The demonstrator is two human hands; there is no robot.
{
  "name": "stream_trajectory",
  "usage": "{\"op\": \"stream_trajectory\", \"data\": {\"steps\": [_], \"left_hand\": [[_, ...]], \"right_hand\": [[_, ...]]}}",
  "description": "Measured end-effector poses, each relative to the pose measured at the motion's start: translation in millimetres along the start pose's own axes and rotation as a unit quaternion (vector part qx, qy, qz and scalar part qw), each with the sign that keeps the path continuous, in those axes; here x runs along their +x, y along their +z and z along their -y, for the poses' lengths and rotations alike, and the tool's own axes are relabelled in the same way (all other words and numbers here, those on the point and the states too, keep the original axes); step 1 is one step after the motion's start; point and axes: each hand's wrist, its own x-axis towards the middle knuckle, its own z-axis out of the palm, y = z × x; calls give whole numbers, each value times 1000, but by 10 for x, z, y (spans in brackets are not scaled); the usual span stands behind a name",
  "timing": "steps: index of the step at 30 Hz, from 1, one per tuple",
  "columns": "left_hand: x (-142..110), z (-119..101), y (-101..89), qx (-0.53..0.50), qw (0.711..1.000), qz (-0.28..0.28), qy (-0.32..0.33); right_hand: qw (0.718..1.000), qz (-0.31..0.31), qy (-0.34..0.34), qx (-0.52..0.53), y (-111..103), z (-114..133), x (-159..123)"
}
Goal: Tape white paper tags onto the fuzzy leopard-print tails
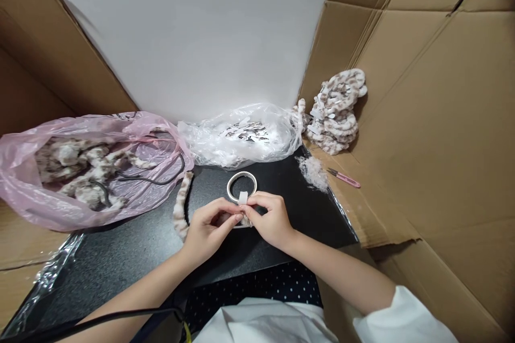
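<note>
A spotted plush strip (183,201), white and brown, curves along the dark tabletop and runs toward my hands. My left hand (209,225) is closed in a pinch on its furry end. Closed fingertip to fingertip with it, my right hand (273,220) pinches at the same spot, where a small white piece of tape (243,198) sticks up between the fingers. Just beyond stands a roll of tape (255,185), lying flat with its ring close to my fingertips. My fingers partly hide the strip's end.
At left, a pink plastic bag (24,171) holds plush pieces and dark cords. A clear bag (201,144) with white tags lies against the back wall. On the right are a pile of plush strips (336,112), a clump of white fluff (314,173) and pink thread snips (346,178). Cardboard walls (442,118) enclose the table.
</note>
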Motion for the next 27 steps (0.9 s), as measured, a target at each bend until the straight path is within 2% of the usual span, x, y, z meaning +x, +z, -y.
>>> {"op": "stream_trajectory", "data": {"steps": [3,8,13,19,27], "left_hand": [[6,0,-3,-11,999,-17,-29],[23,-16,-32,86,996,11,12],[1,20,-19,114,993,-19,19],[46,-4,-47,164,976,25,140],[-4,28,-78,200,952,60,226]], "right_hand": [[999,10,49,17,12,-13,30],[985,19,154,81,33,-70,40],[971,23,201,128,48,-121,31],[959,20,231,165,67,-135,31],[942,8,277,187,46,-95,38]]}}
